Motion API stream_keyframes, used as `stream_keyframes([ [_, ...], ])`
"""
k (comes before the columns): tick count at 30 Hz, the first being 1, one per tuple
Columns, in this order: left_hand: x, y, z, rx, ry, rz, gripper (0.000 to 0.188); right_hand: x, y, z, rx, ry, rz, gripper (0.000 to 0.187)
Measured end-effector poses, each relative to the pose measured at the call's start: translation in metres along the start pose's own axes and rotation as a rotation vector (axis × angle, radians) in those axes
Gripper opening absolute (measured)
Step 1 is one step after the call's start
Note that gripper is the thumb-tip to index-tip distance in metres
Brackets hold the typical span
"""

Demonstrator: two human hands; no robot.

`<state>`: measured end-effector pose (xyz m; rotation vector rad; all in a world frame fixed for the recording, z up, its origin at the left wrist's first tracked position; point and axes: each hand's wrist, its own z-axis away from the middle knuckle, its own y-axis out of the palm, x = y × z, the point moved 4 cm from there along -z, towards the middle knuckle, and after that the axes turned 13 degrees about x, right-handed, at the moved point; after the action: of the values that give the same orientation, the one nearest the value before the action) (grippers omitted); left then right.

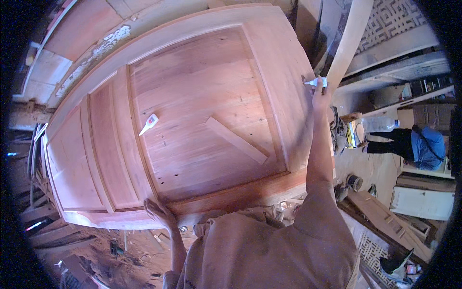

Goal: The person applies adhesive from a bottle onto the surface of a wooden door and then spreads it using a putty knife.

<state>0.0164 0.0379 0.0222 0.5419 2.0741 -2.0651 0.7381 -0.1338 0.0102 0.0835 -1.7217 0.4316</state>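
Observation:
A large panelled wooden door [276,62] lies flat in front of me. At its far right edge my right hand [321,94] grips a small white glue bottle [319,82], its nozzle pointing left at a dark spot on the frame. My left hand [161,213] rests on the door's near edge, fingers stretched out and holding nothing. A second white glue bottle [151,120] with a red mark lies on the big panel, left of centre. Right of it, a thin wooden strip [237,139] lies slantwise on the same panel.
To the right, a person in a blue top [427,148] bends over near a clear plastic bottle [380,124]. Long boards [353,38] and carved lattice panels [397,21] stand at the upper right. Wood scraps [41,212] pile up at the left.

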Motion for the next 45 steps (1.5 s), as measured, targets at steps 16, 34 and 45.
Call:
stream_keyframes([
  [16, -0.003, -0.028, 0.002, 0.135, -0.167, 0.160, 0.057, 0.082, 0.058, 0.064, 0.187, -0.277, 0.207, 0.040],
  [34, 0.063, -0.058, 0.045, 0.087, 0.168, 0.477, 0.049, 0.593, 0.440, 0.415, 1.131, -0.997, -0.127, 0.027],
  [45, 0.089, -0.104, 0.018, 0.009, 0.189, 0.702, 0.043, 0.718, 0.511, 0.714, 1.050, -1.209, -0.551, 0.016],
])
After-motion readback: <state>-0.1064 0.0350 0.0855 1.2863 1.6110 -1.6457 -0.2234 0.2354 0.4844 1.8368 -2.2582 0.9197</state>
